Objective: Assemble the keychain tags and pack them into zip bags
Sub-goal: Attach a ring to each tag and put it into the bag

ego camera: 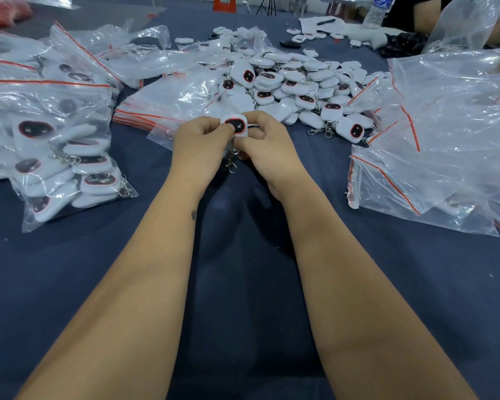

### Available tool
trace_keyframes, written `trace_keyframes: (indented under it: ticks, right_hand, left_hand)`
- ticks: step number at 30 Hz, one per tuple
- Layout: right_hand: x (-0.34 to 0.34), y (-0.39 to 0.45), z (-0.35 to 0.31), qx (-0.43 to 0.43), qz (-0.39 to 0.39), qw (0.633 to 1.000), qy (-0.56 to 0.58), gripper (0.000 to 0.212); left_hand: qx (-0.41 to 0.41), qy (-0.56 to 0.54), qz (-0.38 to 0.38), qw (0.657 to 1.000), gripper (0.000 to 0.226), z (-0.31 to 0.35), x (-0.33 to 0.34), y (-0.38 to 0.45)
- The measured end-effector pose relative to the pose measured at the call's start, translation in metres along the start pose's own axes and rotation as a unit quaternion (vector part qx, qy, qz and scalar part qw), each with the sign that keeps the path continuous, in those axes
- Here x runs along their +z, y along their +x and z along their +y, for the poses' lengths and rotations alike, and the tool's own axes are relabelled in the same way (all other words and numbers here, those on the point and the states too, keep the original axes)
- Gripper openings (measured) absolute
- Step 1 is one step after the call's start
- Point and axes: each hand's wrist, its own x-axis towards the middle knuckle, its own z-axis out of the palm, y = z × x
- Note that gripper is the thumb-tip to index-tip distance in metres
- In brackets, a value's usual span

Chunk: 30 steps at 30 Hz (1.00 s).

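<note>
One white keychain tag [236,126] with a dark red-rimmed face is held up over the table's middle. My left hand [198,145] pinches its left side and my right hand [267,147] pinches its right side. A metal clasp [231,166] dangles below the tag between my wrists. Behind my hands lies a pile of loose white tags [295,82] with clasps. A stack of flat zip bags [168,111] with red seals lies just left of the pile, partly under my left hand.
Filled zip bags of tags [55,145] are heaped at the left. Crumpled zip bags [445,140] cover the right side. A water bottle [377,10] and another person's arm [427,13] are at the far right edge. Dark blue cloth [243,269] covers the table.
</note>
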Motion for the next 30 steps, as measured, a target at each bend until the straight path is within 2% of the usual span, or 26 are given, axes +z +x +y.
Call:
trace_keyframes:
  ticks: [3, 6, 9, 13, 17, 20, 23, 26, 28, 30]
  right_hand:
    - [0.0, -0.002, -0.001, -0.003, -0.004, 1.0, 0.003, 0.032]
    - [0.001, -0.002, -0.002, 0.001, 0.012, 1.0, -0.007, 0.032]
    - [0.0, -0.001, -0.003, 0.005, 0.035, 0.999, 0.029, 0.029]
    - [-0.002, -0.002, -0.006, -0.005, 0.057, 0.988, 0.146, 0.024]
    - [-0.003, -0.001, -0.01, -0.026, 0.051, 0.967, 0.25, 0.024]
    - [-0.002, -0.001, -0.011, -0.053, 0.01, 0.953, 0.299, 0.023]
    - [0.002, -0.001, -0.009, -0.066, 0.036, 0.975, 0.209, 0.024]
    - [0.004, -0.002, -0.004, -0.069, 0.082, 0.994, 0.036, 0.021]
    - [0.006, -0.004, -0.002, -0.089, 0.111, 0.983, -0.114, 0.014]
    - [0.006, -0.004, 0.0, -0.129, 0.142, 0.949, -0.252, 0.014]
  left_hand:
    - [-0.005, -0.026, 0.002, 1.0, 0.011, 0.003, 0.001, -0.002]
    - [-0.006, -0.063, 0.037, 0.997, 0.028, 0.007, 0.002, -0.001]
    - [0.039, 0.034, 0.088, 0.995, 0.037, 0.002, 0.0, 0.0]
    - [0.102, 0.183, 0.121, 0.97, 0.042, -0.007, -0.004, 0.001]
    - [0.15, 0.29, 0.083, 0.941, 0.043, -0.01, -0.004, 0.003]
    - [0.149, 0.268, 0.036, 0.951, 0.048, -0.01, -0.001, 0.0]
    - [0.147, 0.223, 0.031, 0.963, 0.046, -0.009, 0.001, -0.003]
    - [0.148, 0.209, 0.022, 0.966, 0.045, -0.007, 0.002, -0.002]
    - [0.17, 0.216, 0.02, 0.961, 0.033, -0.007, 0.004, 0.001]
    - [0.174, 0.21, 0.027, 0.962, 0.035, -0.007, 0.005, 0.002]
